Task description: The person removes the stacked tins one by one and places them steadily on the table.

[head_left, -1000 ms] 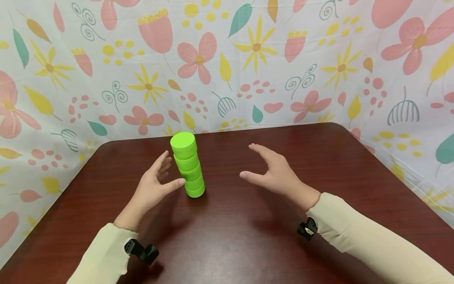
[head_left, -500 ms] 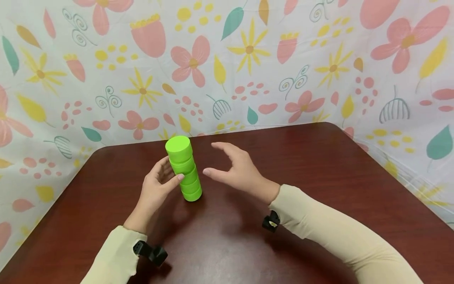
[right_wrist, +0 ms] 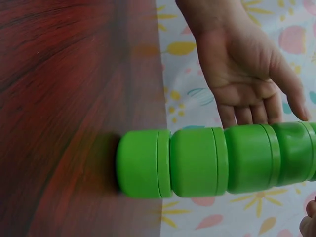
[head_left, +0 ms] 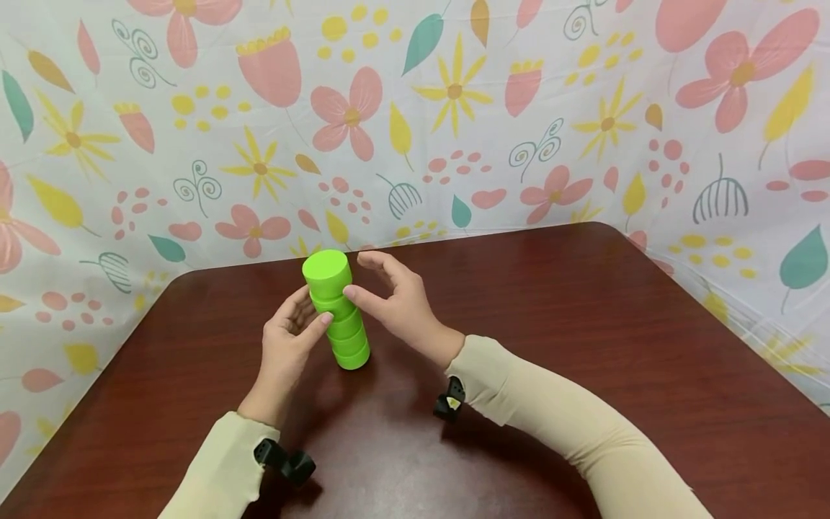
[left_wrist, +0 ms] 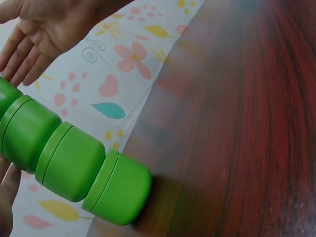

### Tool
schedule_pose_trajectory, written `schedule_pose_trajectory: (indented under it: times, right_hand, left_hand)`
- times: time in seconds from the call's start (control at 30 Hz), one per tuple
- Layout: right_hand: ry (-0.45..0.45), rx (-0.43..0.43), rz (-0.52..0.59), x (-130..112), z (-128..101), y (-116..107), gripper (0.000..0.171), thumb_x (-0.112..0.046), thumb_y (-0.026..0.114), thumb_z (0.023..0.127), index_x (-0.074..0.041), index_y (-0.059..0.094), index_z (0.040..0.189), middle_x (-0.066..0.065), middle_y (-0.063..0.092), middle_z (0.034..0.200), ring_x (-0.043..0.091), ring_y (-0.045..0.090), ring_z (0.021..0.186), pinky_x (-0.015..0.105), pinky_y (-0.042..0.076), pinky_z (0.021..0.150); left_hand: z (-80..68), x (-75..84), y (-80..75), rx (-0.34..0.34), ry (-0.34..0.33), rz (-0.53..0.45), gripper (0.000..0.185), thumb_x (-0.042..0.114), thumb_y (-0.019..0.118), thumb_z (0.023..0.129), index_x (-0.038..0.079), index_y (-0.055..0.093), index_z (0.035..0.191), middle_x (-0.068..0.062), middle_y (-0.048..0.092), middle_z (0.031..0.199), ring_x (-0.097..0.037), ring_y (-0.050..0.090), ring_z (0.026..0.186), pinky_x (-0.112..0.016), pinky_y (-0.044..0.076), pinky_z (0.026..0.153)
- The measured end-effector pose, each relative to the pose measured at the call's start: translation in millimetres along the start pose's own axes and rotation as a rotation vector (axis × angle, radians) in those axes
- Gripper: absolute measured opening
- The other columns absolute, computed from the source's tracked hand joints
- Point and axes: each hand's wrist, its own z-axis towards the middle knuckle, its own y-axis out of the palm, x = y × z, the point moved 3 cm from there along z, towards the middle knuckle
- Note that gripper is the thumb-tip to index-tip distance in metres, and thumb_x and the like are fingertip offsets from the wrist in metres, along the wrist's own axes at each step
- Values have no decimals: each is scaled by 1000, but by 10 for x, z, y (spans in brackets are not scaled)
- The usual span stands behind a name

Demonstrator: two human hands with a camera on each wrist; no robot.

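Several bright green round lidded jars [head_left: 346,328] stand in one tall stack on the table, tilted slightly in the head view. My left hand [head_left: 285,346] is at the stack's left side, its thumb overlapping the front and its fingers reaching behind. In the right wrist view this left hand [right_wrist: 242,64] has fairly straight fingers and a visible palm. From the right, my right hand [head_left: 402,303] reaches toward the upper jars, thumb tip right at the stack below the top jar [head_left: 327,274]. Its fingers are loosely extended, and the left wrist view shows the right hand's palm [left_wrist: 49,24].
The dark reddish-brown table [head_left: 551,303] has a glossy wood-grain top. Behind and around it hangs a white cloth [head_left: 441,166] printed with pink, yellow and teal flowers and leaves. A small black camera [head_left: 285,461] is on the left wrist, another black camera [head_left: 449,400] on the right.
My right hand has moved left, from well apart to beside the stack. My left hand came closer around its left side, then held nearly still. The jars stay stacked.
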Motion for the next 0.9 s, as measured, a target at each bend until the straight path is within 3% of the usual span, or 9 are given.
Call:
schedule_pose_trajectory:
  times: [0.27, 0.6, 0.9]
  right_hand:
    - [34, 5, 95, 59, 26, 150, 47, -13, 63, 85, 0, 48, 128, 13, 54, 125, 19, 49, 120, 35, 37, 104]
    - [65, 28, 284, 94, 91, 303, 47, -12, 62, 86, -1, 47, 129, 17, 57, 120, 22, 56, 111, 29, 46, 94]
    - [116, 57, 311, 88, 105, 369, 50, -13, 64, 83, 0, 47, 129, 16, 58, 116, 17, 58, 101, 26, 48, 87]
  left_hand:
    - [-12, -24, 29, 67, -10, 15, 44, -2, 62, 85, 3, 52, 128, 13, 63, 106, -9, 59, 102, -19, 46, 89]
    - [6, -31, 67, 101, 29, -44, 43, -6, 63, 83, -4, 52, 125, 9, 65, 100, -8, 61, 94, -18, 48, 81]
    - [27, -31, 90, 101, 51, -92, 40, -8, 62, 82, -2, 55, 121, 5, 64, 97, -10, 60, 88, -18, 49, 76]
